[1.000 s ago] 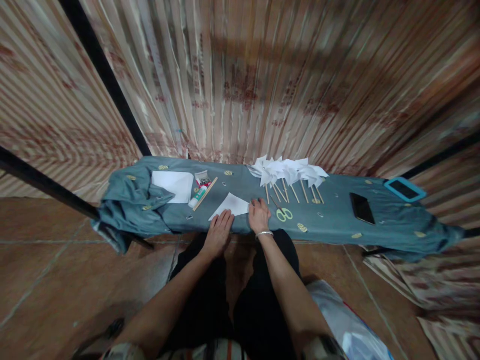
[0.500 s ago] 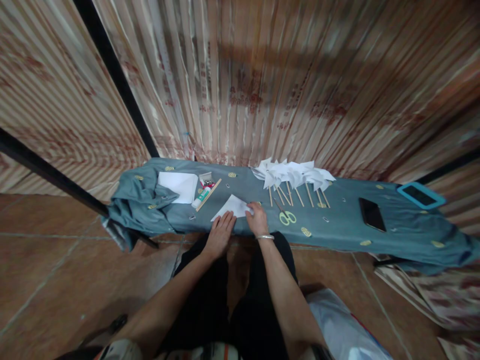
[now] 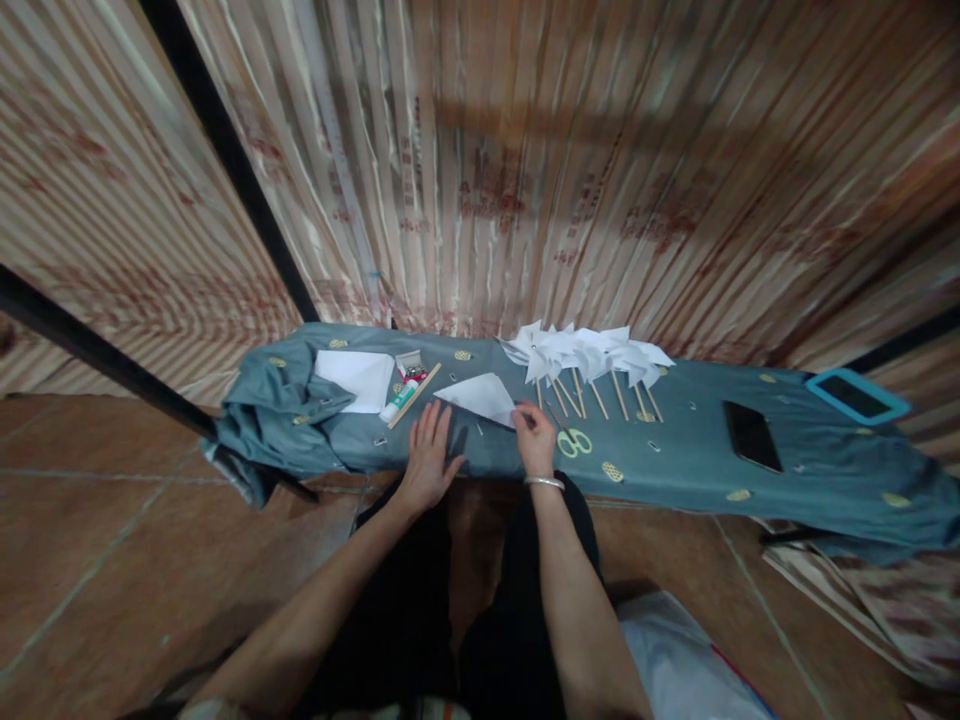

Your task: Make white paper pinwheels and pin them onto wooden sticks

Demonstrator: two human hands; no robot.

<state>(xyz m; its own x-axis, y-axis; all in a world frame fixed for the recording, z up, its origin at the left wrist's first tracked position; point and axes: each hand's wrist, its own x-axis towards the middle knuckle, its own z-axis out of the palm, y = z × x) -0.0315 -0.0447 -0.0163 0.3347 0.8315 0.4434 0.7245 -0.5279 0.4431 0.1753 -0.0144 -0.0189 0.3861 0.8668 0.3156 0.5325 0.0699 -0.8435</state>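
Note:
A folded white sheet of paper (image 3: 480,397), triangular in outline, is pinched at its right corner by my right hand (image 3: 535,438), which wears a silver bangle. My left hand (image 3: 429,455) rests on the cloth just below the paper's left end, fingers spread and holding nothing. Scissors with pale green handles (image 3: 574,443) lie right beside my right hand. Left of the paper are a wooden stick (image 3: 415,396), a green-and-white glue stick (image 3: 398,401) and a small open box of pins (image 3: 411,368).
A stack of white paper (image 3: 364,380) lies on the left of the cloth-covered bench (image 3: 675,465). Several paper pinwheels (image 3: 592,350) on sticks lie in a row behind the scissors. A black phone (image 3: 752,436) and a blue-framed tablet (image 3: 857,396) are at the right.
My left hand has come off the paper and moved left onto the cloth. My right hand has shifted right, and the paper has turned with its right corner in those fingers.

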